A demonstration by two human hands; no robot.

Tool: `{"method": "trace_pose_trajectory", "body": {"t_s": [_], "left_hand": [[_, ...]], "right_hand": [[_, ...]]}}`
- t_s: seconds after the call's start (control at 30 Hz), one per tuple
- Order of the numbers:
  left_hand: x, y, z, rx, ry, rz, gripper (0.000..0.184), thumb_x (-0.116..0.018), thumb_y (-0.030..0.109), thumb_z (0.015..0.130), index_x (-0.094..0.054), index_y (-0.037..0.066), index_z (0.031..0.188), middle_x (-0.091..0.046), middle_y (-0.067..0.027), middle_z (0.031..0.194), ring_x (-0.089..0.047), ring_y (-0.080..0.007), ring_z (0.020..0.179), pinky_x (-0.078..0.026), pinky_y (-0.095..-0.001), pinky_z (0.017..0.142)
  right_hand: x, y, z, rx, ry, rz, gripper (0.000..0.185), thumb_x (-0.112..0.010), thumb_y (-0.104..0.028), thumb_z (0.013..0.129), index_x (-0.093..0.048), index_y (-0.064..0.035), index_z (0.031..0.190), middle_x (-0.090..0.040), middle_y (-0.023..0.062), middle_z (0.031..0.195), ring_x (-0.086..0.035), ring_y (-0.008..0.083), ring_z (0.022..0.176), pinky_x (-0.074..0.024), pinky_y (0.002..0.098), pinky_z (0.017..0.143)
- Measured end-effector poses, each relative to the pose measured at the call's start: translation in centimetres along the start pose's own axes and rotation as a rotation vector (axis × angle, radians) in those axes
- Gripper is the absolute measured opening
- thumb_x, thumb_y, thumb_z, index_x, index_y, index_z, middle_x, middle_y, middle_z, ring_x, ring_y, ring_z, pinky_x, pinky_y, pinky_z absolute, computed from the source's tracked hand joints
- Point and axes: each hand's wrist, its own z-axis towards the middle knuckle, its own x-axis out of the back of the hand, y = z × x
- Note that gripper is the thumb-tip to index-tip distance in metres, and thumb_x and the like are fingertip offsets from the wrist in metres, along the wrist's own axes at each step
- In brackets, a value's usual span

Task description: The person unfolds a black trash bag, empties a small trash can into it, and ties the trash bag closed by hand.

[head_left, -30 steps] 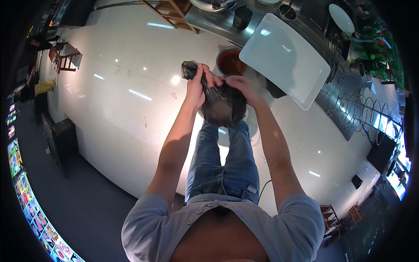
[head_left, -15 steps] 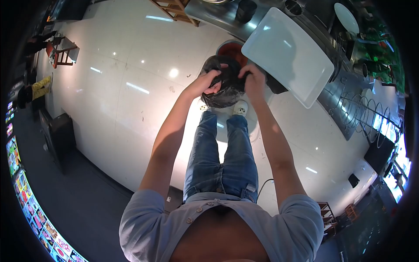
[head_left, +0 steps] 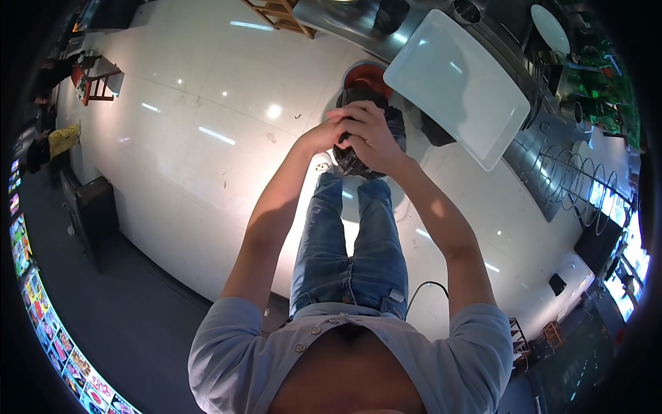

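A black plastic bag [head_left: 352, 164] hangs in front of my legs, its top bunched between my two hands. My left hand [head_left: 324, 134] is closed around the gathered neck of the bag. Over it lies my right hand [head_left: 372, 138], its fingers curled across the left fingers and the bunched plastic. The hands touch and hide most of the neck. Just beyond the bag stands a round bin with a red inside [head_left: 370, 73], partly covered by the bag.
To the right, a large white tray [head_left: 455, 86] juts out from a steel counter [head_left: 345, 24]. A wire coil rack [head_left: 579, 183] stands farther right. Wooden stools [head_left: 283, 15] are at the back, and a chair [head_left: 100, 79] is far left on the pale tiled floor [head_left: 186, 148].
My right hand has moved left onto my left hand. The bag's spread opening is now bunched together between them, and more of the bin's red inside shows.
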Motion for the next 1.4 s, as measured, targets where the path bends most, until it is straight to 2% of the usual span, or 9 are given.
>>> {"method": "trace_pose_trajectory", "body": {"t_s": [0.2, 0.27, 0.4, 0.57, 0.83, 0.9, 1.13, 1.23, 1.4], "left_hand": [[1.3, -2.9, 1.0, -0.077, -0.695, -1.161, 0.036, -0.055, 0.004, 0.069, -0.059, 0.0, 0.104, -0.059, -0.0063, 0.091, -0.053, -0.0092, 0.075, -0.043, -0.0228, 0.062], [0.4, 3.6, -0.6, 0.251, -0.217, -0.187, 0.028, -0.061, 0.007, 0.069, -0.062, 0.0, 0.096, -0.061, -0.0061, 0.087, -0.055, -0.0123, 0.082, -0.045, -0.024, 0.067], [-1.3, 6.2, -0.4, 0.071, 0.027, 0.178, 0.027, -0.063, 0.011, 0.072, -0.062, 0.003, 0.098, -0.062, -0.0081, 0.096, -0.055, -0.0161, 0.098, -0.045, -0.0276, 0.079], [-0.2, 4.9, -0.7, 0.478, 0.084, -0.195, 0.053, -0.04, 0.055, 0.089, -0.061, 0.007, 0.092, -0.049, 0.0021, 0.067, -0.042, -0.0035, 0.056, -0.035, -0.0183, 0.051], [0.2, 4.8, -1.1, 0.535, 0.137, -0.145, 0.06, -0.037, 0.058, 0.089, -0.06, 0.002, 0.082, -0.048, 0.0013, 0.064, -0.042, -0.0056, 0.057, -0.033, -0.0189, 0.051], [0.0, 4.4, -1.0, 0.479, 0.123, -0.183, 0.065, -0.034, 0.065, 0.085, -0.045, 0.01, 0.053, -0.037, 0.0038, 0.05, -0.033, -0.0066, 0.045, -0.027, -0.0212, 0.045], [0.5, 4.7, -0.9, 0.409, 0.155, -0.436, 0.053, -0.036, 0.05, 0.093, -0.054, 0.006, 0.068, -0.041, 0.0021, 0.051, -0.03, -0.0056, 0.041, -0.023, -0.02, 0.041], [1.3, 4.8, -1.2, 0.26, 0.122, -0.716, 0.028, -0.051, 0.024, 0.092, -0.06, 0.001, 0.106, -0.057, -0.0049, 0.067, -0.034, -0.0057, 0.041, -0.026, -0.0185, 0.04], [2.0, 3.4, -1.3, 0.224, 0.133, -0.832, 0.019, -0.057, 0.016, 0.088, -0.061, 0.002, 0.101, -0.061, -0.0043, 0.075, -0.046, -0.0063, 0.051, -0.029, -0.0173, 0.041]], "right_hand": [[1.0, -0.2, 0.5, -0.149, 0.042, -0.124, 0.028, -0.05, -0.016, 0.076, -0.065, -0.0172, 0.1, -0.06, -0.0001, 0.099, -0.045, 0.0208, 0.086, -0.0354, 0.0347, 0.079], [1.3, 0.1, 0.6, -0.15, -0.006, -0.209, 0.032, -0.048, -0.01, 0.075, -0.066, -0.015, 0.101, -0.058, 0.0032, 0.098, -0.043, 0.0224, 0.083, -0.0366, 0.0338, 0.08], [2.1, 1.6, 0.7, -0.09, -0.185, -0.108, 0.027, -0.049, -0.016, 0.084, -0.065, -0.0132, 0.105, -0.055, 0.0047, 0.102, -0.042, 0.0228, 0.085, -0.0368, 0.0321, 0.081], [4.2, 2.0, 0.2, -0.51, -0.26, 0.612, 0.037, -0.055, -0.006, 0.084, -0.052, -0.0071, 0.122, -0.056, 0.0065, 0.109, -0.053, 0.0126, 0.099, -0.042, 0.0279, 0.088], [2.1, 3.2, -1.8, -0.709, -0.071, 0.631, 0.03, -0.06, -0.01, 0.081, -0.056, -0.0012, 0.11, -0.061, 0.0072, 0.1, -0.059, 0.0127, 0.091, -0.048, 0.025, 0.074], [1.8, 2.6, -1.9, -0.691, -0.01, 0.684, 0.029, -0.061, -0.011, 0.081, -0.056, -0.0006, 0.107, -0.061, 0.0071, 0.102, -0.059, 0.0127, 0.09, -0.0483, 0.0243, 0.073], [0.9, 3.6, -2.3, -0.647, 0.128, 0.931, 0.014, -0.056, -0.008, 0.086, -0.058, -0.0005, 0.097, -0.051, 0.0047, 0.122, -0.054, 0.0127, 0.1, -0.0437, 0.0253, 0.084], [0.7, 3.4, -2.5, -0.666, 0.188, 1.098, 0.01, -0.055, -0.006, 0.086, -0.059, -0.001, 0.094, -0.049, 0.0047, 0.127, -0.049, 0.0132, 0.109, -0.0382, 0.0271, 0.093], [0.5, 3.0, -2.8, -0.631, 0.164, 1.27, 0.009, -0.056, -0.003, 0.083, -0.061, -0.0018, 0.09, -0.046, 0.0049, 0.13, -0.045, 0.0141, 0.115, -0.0356, 0.0288, 0.097]]}}
